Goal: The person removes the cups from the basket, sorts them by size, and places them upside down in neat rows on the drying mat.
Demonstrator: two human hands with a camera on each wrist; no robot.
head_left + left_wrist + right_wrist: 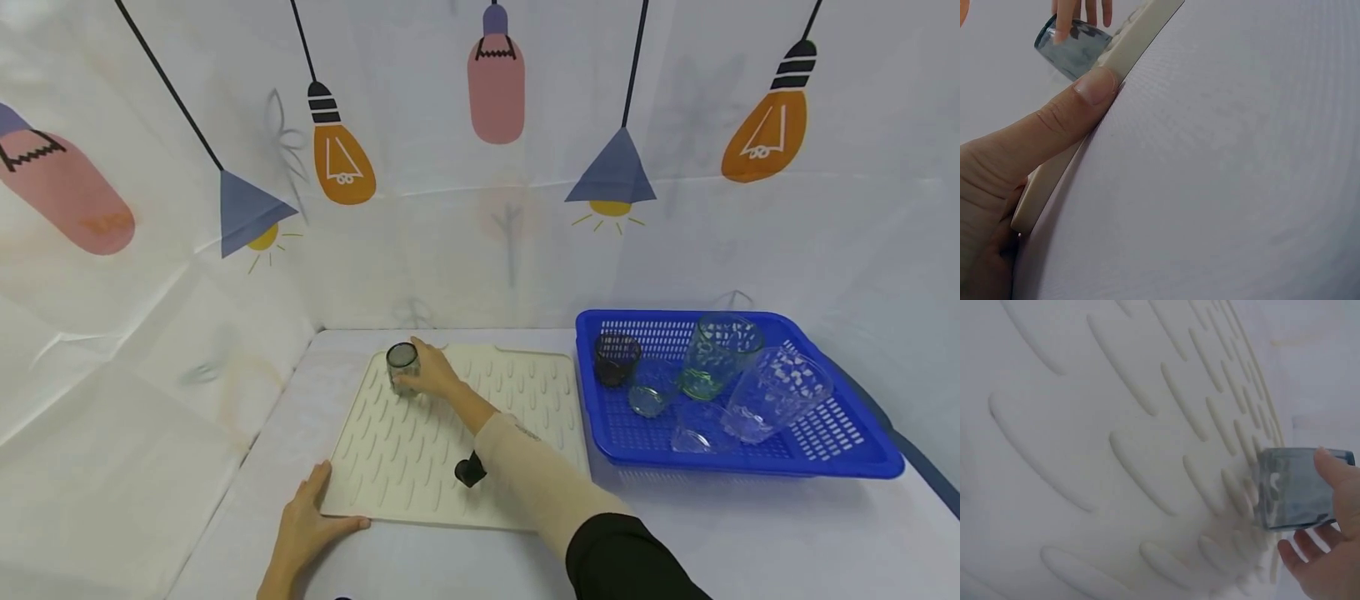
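Observation:
A cream drying mat [450, 467] with raised ridges lies on the white table. Near its far left corner stands an upright grey-blue glass tumbler [403, 358], its base on the ridges. My right hand [437, 372] holds the tumbler from the right. In the right wrist view the thumb lies against the glass [1297, 487], while some fingers hang slightly off it. At the mat's front left corner my left hand [303, 521] spreads its fingers along the left edge. Its thumb [1066, 112] presses the front edge, stretched out straight.
To the right sits a blue plastic basket [750, 462] holding several glasses: a dark tumbler [617, 360], a tall greenish glass [720, 354] and clear ones [776, 396]. A white sheet [480, 250] with lamp prints hangs behind the table. A black wrist camera [471, 471] juts from the right sleeve.

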